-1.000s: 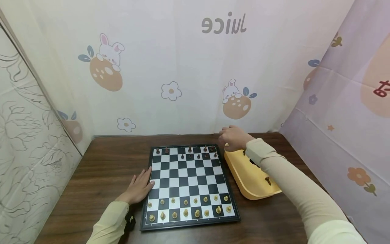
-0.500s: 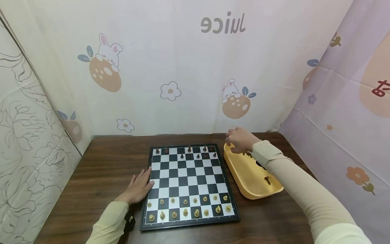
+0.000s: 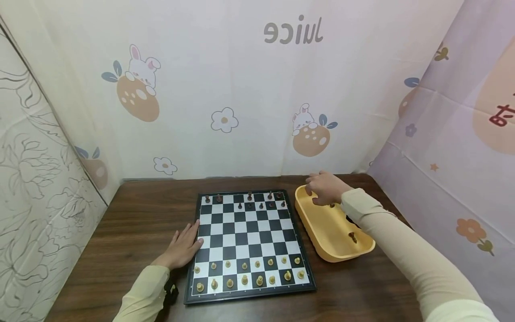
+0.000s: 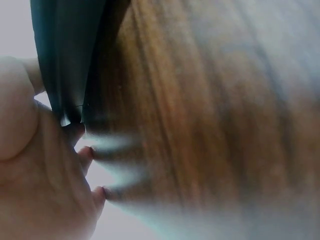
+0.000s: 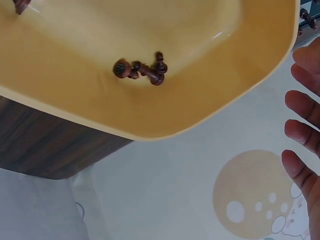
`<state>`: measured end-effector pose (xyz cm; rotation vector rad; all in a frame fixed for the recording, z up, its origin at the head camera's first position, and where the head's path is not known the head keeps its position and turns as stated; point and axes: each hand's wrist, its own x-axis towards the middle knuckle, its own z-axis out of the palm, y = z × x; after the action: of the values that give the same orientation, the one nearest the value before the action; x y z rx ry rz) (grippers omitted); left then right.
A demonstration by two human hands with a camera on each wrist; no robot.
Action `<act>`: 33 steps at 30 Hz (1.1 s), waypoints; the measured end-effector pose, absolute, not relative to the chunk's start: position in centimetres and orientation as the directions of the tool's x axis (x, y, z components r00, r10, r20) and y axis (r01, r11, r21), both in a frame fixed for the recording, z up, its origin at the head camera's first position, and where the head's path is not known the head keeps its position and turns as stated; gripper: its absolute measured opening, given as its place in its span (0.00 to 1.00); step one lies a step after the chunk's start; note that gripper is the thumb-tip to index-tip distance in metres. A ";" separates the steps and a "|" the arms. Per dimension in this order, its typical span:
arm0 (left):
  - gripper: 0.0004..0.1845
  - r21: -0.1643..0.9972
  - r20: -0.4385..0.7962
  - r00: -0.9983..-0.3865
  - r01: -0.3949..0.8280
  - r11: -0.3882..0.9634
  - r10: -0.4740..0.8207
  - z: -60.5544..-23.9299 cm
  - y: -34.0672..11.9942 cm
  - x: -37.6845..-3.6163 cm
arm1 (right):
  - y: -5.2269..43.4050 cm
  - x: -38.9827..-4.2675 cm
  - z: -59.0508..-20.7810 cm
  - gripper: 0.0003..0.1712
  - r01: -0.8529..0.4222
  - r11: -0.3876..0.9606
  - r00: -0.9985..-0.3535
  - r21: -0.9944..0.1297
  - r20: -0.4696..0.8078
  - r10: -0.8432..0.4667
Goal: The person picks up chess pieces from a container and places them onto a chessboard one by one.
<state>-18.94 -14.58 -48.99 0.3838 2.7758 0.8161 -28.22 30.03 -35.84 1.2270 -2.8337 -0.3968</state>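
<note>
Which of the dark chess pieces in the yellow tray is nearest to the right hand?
The dark pieces lying at the tray's far end, beside the right hand; the other one lies nearer the person.

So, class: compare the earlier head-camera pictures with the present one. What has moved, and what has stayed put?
The right hand moved right, from the board's far right corner to over the far end of the yellow tray, its fingers loose and holding nothing. The left hand stayed flat at the chessboard edge; board, pieces and tray are unchanged.

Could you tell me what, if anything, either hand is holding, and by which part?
Nothing is held. The right hand hovers over the yellow tray with fingers spread and empty. The left hand lies flat against the chessboard's edge.
</note>
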 end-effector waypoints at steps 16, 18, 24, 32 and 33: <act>0.35 0.552 -0.141 -0.944 0.175 0.815 0.298 -49.2 -14.5 -18.8 | 33.2 -27.0 -37.2 0.09 -0.743 0.632 -0.648 0.220 0.003 -0.762; 0.35 0.552 -0.141 -0.944 0.175 0.815 0.299 -49.2 -14.5 -18.8 | 33.7 -26.7 -37.3 0.08 -0.736 0.639 -0.657 0.224 -0.011 -0.754; 0.35 0.555 -0.139 -0.945 0.172 0.814 0.295 -49.2 -14.5 -18.8 | 34.9 -26.0 -37.7 0.08 -0.713 0.665 -0.686 0.222 -0.026 -0.727; 0.35 0.556 -0.139 -0.945 0.172 0.813 0.295 -49.3 -14.5 -18.7 | 36.4 -24.9 -38.3 0.06 -0.692 0.696 -0.715 0.193 -0.056 -0.696; 0.35 0.557 -0.139 -0.946 0.171 0.813 0.294 -49.3 -14.5 -18.7 | 36.6 -24.8 -38.4 0.06 -0.690 0.698 -0.718 0.193 -0.057 -0.694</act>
<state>-18.73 -14.49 -49.28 0.3617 2.7796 0.8240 -24.77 36.59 -38.38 1.1719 -2.8759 -0.3144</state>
